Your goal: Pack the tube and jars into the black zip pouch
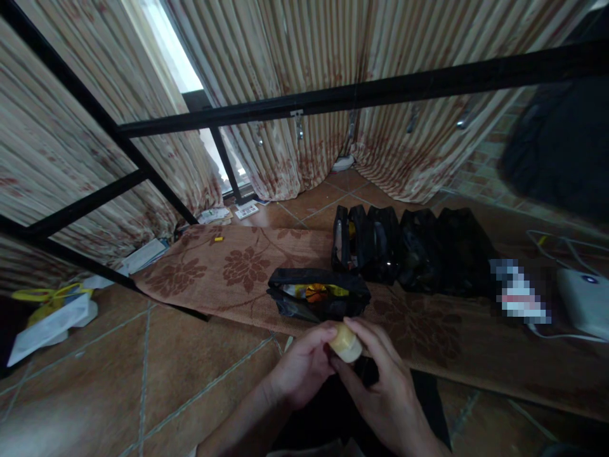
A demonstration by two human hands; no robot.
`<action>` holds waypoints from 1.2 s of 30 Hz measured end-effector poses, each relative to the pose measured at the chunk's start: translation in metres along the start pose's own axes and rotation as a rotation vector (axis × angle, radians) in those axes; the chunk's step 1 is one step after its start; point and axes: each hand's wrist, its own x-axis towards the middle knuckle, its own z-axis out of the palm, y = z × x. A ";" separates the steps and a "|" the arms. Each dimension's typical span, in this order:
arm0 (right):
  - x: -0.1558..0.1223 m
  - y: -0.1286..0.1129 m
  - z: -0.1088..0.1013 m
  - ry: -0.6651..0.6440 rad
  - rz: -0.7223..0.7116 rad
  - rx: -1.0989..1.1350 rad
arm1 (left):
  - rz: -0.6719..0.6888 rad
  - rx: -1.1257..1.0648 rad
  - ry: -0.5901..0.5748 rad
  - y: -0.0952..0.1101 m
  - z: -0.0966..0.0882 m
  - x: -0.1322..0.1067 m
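Between both hands is a small pale yellow bottle with a whitish end pointing down and to the right. My left hand closes on its left side with thumb and fingers. From the right, my right hand grips the same bottle, its fingertips at the upper end and the thumb below. Just beyond the hands an open black pouch lies on a brown flowered cloth. Yellow and orange items show inside the pouch; their kind is unclear.
Several black pouches stand in a row behind, to the right. A pixelated object and a white device with a cable lie at the right. Black metal bars cross before the striped curtains. A small yellow piece rests on the cloth.
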 end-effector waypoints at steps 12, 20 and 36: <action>-0.020 0.026 -0.007 0.119 0.379 0.029 | 0.638 1.327 0.294 0.018 -0.009 0.000; 0.003 0.023 -0.016 0.249 0.566 0.216 | 0.610 1.579 0.247 0.010 -0.024 -0.003; 0.072 0.011 0.009 -0.099 0.216 -0.151 | 0.615 1.471 0.171 0.003 -0.028 -0.015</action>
